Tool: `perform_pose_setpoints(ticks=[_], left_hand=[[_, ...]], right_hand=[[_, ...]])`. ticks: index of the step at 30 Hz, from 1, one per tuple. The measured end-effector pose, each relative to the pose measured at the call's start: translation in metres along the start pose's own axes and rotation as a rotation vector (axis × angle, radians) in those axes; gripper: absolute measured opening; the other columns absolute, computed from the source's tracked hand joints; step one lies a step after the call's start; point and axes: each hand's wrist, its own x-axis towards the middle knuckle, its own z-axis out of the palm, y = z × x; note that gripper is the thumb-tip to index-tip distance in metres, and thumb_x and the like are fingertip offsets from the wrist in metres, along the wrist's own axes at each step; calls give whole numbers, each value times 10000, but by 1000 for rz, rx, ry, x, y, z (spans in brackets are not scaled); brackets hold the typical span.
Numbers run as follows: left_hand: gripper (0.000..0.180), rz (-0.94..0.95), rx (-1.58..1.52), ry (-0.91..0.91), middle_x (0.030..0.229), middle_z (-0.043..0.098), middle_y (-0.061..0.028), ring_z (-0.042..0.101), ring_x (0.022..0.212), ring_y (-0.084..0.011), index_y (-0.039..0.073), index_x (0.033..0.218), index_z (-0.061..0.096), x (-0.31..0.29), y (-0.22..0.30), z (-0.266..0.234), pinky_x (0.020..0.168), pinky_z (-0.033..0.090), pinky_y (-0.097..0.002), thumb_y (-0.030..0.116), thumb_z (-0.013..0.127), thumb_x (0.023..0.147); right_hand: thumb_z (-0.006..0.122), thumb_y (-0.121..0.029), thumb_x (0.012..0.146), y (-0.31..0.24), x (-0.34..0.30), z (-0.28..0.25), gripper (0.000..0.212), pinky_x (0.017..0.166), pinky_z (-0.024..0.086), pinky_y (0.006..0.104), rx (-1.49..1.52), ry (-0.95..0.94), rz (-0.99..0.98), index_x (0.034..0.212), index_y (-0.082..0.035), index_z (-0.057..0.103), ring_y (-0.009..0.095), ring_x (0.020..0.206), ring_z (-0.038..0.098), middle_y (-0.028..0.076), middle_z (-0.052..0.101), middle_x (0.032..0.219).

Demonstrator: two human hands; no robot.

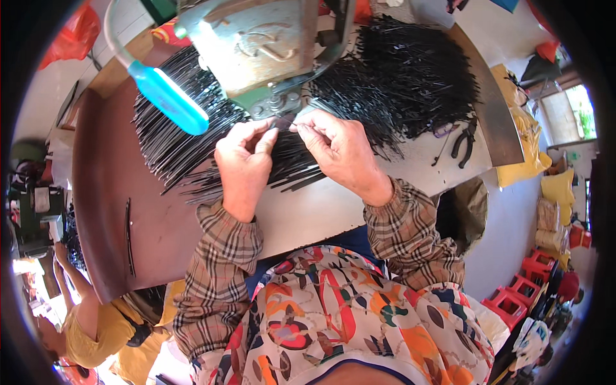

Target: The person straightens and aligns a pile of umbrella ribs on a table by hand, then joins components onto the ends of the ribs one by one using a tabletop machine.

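The bench (308, 215) is wide and grey-brown, and it carries everything here. At its far edge stands a grey-green metal press (256, 51), with a blue handle (168, 97) that sticks out to the left. On the right of the press lies a big tangled heap (417, 77) of thin black pieces. On the left lies a flatter fan of long black strips (170, 138), which runs under both hands. A single black strip (129, 237) lies alone near the left edge of the bench, and dark pliers (463, 142) lie on the right, near the heap.

Both hands meet just below the foot of the press. The left hand (242, 165) has a nearly closed grip: thumb and fingers pinch the near end of a thin black piece (282, 123). The right hand (337, 149) also pinches, and its fingertips (301, 128) hold the same piece from the other side, very close to the press. The piece is so small that I cannot tell its exact form.

I judge that such a piece is very light, thin and rather stiff, but springy, so it can bend or slip from the fingers. It seems smooth, maybe sharp at the ends. The best place to hold it is close to the end, with the fingertips of both hands, so it does not turn.
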Motion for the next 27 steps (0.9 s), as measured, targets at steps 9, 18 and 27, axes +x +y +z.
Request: perform_pose_setpoints(ticks=[9,18,27], left_hand=[[102,-246,-96,69,777,642,5,477,604,-3,-44,903,683,-3,2,-8,530,375,-171,-23,728,814],[88,-236,-164,49,784,652,-9,486,601,1,-51,898,674,-3,3,-8,521,385,-168,-31,717,824],[117,-71,-37,10,751,667,-6,487,590,-10,-33,933,705,1,-12,-9,530,406,-187,-28,713,817]], right_hand=[[638,-53,900,-1,-1,18,103,468,373,256,-82,70,32,970,5,685,58,514,431,71,541,597],[657,-84,882,-3,-2,19,89,463,402,301,-69,76,72,921,-9,683,173,452,495,136,590,630],[649,-83,904,26,-1,25,100,466,342,241,182,55,137,938,9,670,39,531,409,30,531,594]])
